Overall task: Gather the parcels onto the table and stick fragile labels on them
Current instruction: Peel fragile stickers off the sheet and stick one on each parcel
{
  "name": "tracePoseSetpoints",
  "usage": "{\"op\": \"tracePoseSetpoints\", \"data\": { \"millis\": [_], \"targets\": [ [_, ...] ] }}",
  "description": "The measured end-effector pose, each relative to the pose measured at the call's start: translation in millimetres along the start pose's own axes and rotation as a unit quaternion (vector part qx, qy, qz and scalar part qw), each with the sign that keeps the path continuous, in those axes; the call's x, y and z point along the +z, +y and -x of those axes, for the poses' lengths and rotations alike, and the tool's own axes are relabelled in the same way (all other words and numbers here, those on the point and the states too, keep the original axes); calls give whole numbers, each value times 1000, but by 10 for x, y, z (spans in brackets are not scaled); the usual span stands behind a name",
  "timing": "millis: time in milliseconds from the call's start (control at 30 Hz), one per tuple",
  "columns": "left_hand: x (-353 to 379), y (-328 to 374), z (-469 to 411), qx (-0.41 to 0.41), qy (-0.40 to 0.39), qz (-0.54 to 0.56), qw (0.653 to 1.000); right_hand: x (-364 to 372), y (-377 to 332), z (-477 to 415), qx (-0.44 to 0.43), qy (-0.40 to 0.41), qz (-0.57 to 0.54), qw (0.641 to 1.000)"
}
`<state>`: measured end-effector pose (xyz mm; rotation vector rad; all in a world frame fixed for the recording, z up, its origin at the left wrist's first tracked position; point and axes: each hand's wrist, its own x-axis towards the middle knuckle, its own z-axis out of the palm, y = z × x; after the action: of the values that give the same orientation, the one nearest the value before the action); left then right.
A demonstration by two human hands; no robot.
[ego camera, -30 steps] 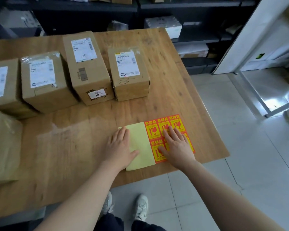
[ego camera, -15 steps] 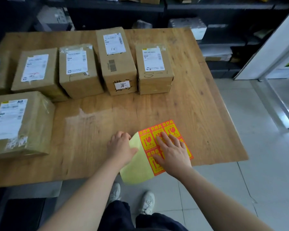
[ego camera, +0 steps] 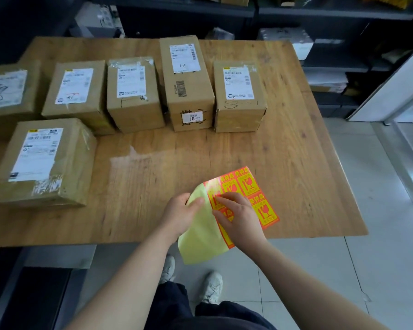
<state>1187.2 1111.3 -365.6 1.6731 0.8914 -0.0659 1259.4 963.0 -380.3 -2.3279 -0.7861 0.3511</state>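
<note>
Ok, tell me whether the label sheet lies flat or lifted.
Lifted: left hand grips the label sheet by its yellow side; near end overhangs the table.

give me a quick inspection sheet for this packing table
surface: wooden table, pale scuffed patch mid-table
job's things: five parcels in a back row, a sixth parcel nearer on the left, all with shipping labels; fragile label sheet at the front edge, its yellow backing overhanging
clutter: nothing seen
grippers: left hand grips the yellow backing; right hand has fingertips on the sheet, a pinch cannot be told
cables: nothing seen
surroundings: dark shelving behind, tiled floor
</note>
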Motion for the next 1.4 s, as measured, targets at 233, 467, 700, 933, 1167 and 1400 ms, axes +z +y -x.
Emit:
{"op": "tracePoseSetpoints", "data": {
  "millis": [233, 467, 700, 933, 1167, 1400],
  "targets": [
    [30, 74, 92, -15, -30, 131, 991, -65, -121, -65, 43, 12, -83, 996],
    [73, 106, 90, -39, -64, 212, 974, -129, -164, -83, 100, 24, -196, 975],
    [116, 145, 71, -28, -68, 190, 979, -218, -173, -124, 149, 32, -258, 954],
    [112, 190, 59, -3, -53, 141, 989, -232, -159, -145, 150, 18, -274, 950],
    [104, 182, 39, 31, -46, 70, 996, -220, -129, -172, 168, 12, -260, 951],
    [110, 194, 13, 44, -10, 31, 999, -244, -147, -209, 155, 7, -212, 965]
  ]
}}
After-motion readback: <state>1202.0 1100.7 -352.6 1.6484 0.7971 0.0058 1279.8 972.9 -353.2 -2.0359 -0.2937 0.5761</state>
